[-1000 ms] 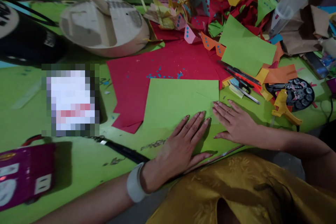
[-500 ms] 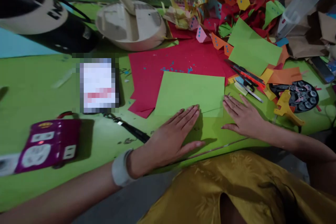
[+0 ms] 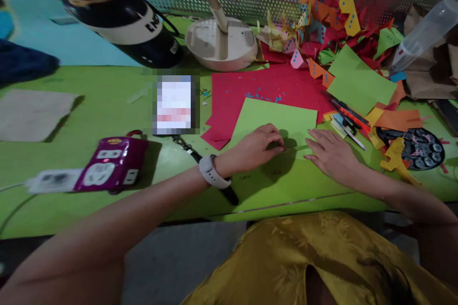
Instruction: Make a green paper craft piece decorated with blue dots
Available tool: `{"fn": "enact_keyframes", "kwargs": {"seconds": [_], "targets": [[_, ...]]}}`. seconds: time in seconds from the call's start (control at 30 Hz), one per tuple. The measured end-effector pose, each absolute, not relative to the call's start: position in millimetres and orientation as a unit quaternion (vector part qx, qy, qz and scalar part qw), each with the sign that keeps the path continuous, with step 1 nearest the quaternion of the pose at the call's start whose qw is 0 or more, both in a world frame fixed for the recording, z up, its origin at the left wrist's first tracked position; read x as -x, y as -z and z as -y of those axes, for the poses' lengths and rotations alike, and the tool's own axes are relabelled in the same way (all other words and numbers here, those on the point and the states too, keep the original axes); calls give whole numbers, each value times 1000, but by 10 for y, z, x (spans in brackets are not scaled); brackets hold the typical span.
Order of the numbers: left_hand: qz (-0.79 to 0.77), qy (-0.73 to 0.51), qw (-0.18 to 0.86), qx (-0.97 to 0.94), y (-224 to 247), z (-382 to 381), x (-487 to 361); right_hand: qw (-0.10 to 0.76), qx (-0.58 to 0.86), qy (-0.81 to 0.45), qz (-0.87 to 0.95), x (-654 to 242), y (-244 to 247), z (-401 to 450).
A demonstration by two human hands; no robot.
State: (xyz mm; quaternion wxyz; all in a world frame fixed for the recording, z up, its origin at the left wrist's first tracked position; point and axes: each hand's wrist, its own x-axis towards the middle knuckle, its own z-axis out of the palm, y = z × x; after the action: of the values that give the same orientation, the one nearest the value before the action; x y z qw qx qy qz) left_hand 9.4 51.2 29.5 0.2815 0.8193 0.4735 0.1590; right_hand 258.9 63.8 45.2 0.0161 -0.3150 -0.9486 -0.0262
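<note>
A light green paper sheet [image 3: 279, 121] lies partly over red paper [image 3: 265, 81], with a narrow line along its near edge. My left hand [image 3: 252, 147], with a pale watch on the wrist, is at the sheet's near left part. Its fingers are curled in and the thumb and index finger close on the near edge; its other fingertips are hidden. My right hand [image 3: 331, 155] lies with fingers apart on the sheet's near right corner, palm down, pinching nothing.
Scissors [image 3: 345, 121], a yellow tool [image 3: 397, 157], a paint palette [image 3: 422, 145] and green sheets [image 3: 359, 78] are at right. Cut paper shapes [image 3: 318, 19] pile up behind. To the left are a phone [image 3: 174, 105], purple box [image 3: 110, 164], bottle [image 3: 132, 24] and fan base [image 3: 222, 45].
My left hand has gone from flat with fingers stretched to curled at the sheet's near edge. My right hand stays at the right corner. The view has shifted left, showing more of the table.
</note>
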Motion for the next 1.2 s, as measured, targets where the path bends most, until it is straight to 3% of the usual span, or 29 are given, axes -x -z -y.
{"fn": "enact_keyframes", "kwargs": {"seconds": [0.13, 0.4, 0.7, 1.2], "targets": [[-487, -172, 269, -813, -313, -432, -132, 34, 330, -48, 942, -2505, -358, -752], [-492, -144, 174, -841, -412, -447, -248, 39, 356, -59, 932, -2531, -311, -797], [-503, -236, 311, -771, -279, -442, -86, 50, 389, -132, 910, -2560, -293, -825], [-555, -212, 282, -753, -303, -387, 321, 61, 398, -143, 904, -2569, -279, -838]]}}
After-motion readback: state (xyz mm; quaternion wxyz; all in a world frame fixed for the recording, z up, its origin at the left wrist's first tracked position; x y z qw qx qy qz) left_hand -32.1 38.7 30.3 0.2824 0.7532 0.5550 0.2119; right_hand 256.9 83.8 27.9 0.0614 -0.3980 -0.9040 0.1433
